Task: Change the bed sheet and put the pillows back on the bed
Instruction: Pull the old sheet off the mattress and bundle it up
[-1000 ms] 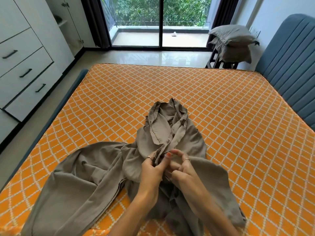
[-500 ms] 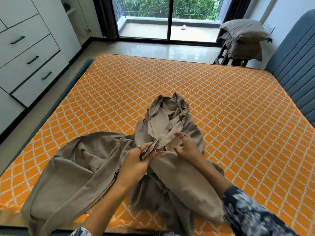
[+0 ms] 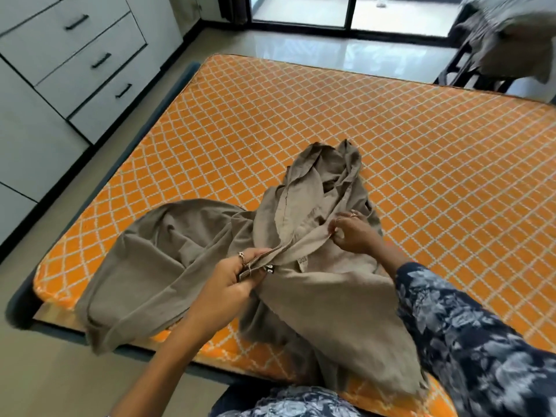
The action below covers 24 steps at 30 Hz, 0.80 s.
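Since 1 s ago the hands have parted along the hem | head view: left hand pinches the sheet edge, right hand pinches it farther along, likely hunting a corner | sheet bunched on bare mattress | pillows stacked off the bed.

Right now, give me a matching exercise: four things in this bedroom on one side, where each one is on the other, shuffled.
Things:
1. taupe bed sheet
2. pillows
3. drawer unit
4. left hand

Places:
A. stacked on a dark stand past the mattress's far corner
B. along the wall left of the bed
C. bunched on the orange mattress
D. gripping the sheet's hem near its tag

Pairs: 1-C, 2-A, 3-B, 4-D
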Motion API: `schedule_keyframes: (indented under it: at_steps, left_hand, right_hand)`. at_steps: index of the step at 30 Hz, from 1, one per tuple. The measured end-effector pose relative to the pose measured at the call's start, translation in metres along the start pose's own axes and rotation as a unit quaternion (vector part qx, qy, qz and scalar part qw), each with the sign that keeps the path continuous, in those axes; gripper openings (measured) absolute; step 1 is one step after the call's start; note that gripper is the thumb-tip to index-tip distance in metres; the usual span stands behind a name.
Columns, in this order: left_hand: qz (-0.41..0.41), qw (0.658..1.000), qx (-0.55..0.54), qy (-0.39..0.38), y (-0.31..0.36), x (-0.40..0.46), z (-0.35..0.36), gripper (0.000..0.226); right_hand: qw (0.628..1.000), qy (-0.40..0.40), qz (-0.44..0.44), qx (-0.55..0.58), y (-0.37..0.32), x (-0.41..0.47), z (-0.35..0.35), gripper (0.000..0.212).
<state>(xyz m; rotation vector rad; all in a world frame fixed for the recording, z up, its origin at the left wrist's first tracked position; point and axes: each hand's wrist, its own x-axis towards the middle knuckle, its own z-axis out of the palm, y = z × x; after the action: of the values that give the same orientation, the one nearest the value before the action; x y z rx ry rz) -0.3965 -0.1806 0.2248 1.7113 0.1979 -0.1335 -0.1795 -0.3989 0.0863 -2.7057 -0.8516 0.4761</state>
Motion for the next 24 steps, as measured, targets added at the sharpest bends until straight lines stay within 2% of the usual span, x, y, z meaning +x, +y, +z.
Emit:
schedule_keyframes:
  at_steps: [1, 2, 5, 7, 9, 10, 12, 15, 19, 21, 24]
  left_hand:
    - [0.0, 1.0, 0.004, 0.001, 0.0, -0.001, -0.001, 0.039]
    - [-0.002, 1.0, 0.007, 0.001, -0.001, -0.002, -0.002, 0.039]
    - [-0.013, 1.0, 0.011, -0.008, -0.006, -0.005, -0.008, 0.038]
    - [-0.018, 0.999, 0.015, -0.026, -0.008, -0.007, -0.012, 0.038]
    - [-0.021, 0.998, 0.035, -0.038, -0.007, -0.009, -0.015, 0.04]
    - [-0.021, 0.998, 0.045, -0.04, -0.007, -0.01, -0.017, 0.04]
    - [-0.025, 0.998, 0.054, -0.033, -0.006, -0.01, -0.02, 0.04]
    - [-0.041, 0.998, 0.049, -0.012, -0.008, -0.012, -0.027, 0.038]
    - [-0.057, 0.996, 0.059, 0.017, -0.014, -0.015, -0.036, 0.043]
    - [-0.056, 0.996, 0.061, 0.019, -0.014, -0.017, -0.038, 0.048]
    - [-0.054, 0.997, 0.052, 0.024, -0.013, -0.02, -0.041, 0.055]
  right_hand:
    - [0.997, -0.067, 0.0, -0.027, 0.003, 0.004, -0.007, 0.009]
    - [0.994, -0.097, -0.003, -0.05, 0.005, 0.008, -0.014, 0.006]
    - [0.995, -0.092, 0.003, -0.049, 0.001, 0.025, -0.028, 0.011]
    - [0.995, -0.095, 0.0, -0.025, -0.008, 0.039, -0.033, 0.03]
    - [0.992, -0.109, -0.036, -0.046, -0.019, 0.054, -0.033, 0.054]
    - [0.989, -0.117, -0.061, -0.066, -0.025, 0.06, -0.033, 0.058]
    - [0.979, -0.144, -0.092, -0.109, -0.037, 0.073, -0.03, 0.051]
    - [0.96, -0.203, -0.095, -0.17, -0.049, 0.087, -0.027, 0.037]
    - [0.941, -0.234, -0.091, -0.226, -0.049, 0.097, -0.023, 0.034]
    - [0.941, -0.234, -0.087, -0.23, -0.042, 0.101, -0.027, 0.032]
    - [0.956, -0.172, -0.101, -0.214, -0.03, 0.114, -0.044, 0.027]
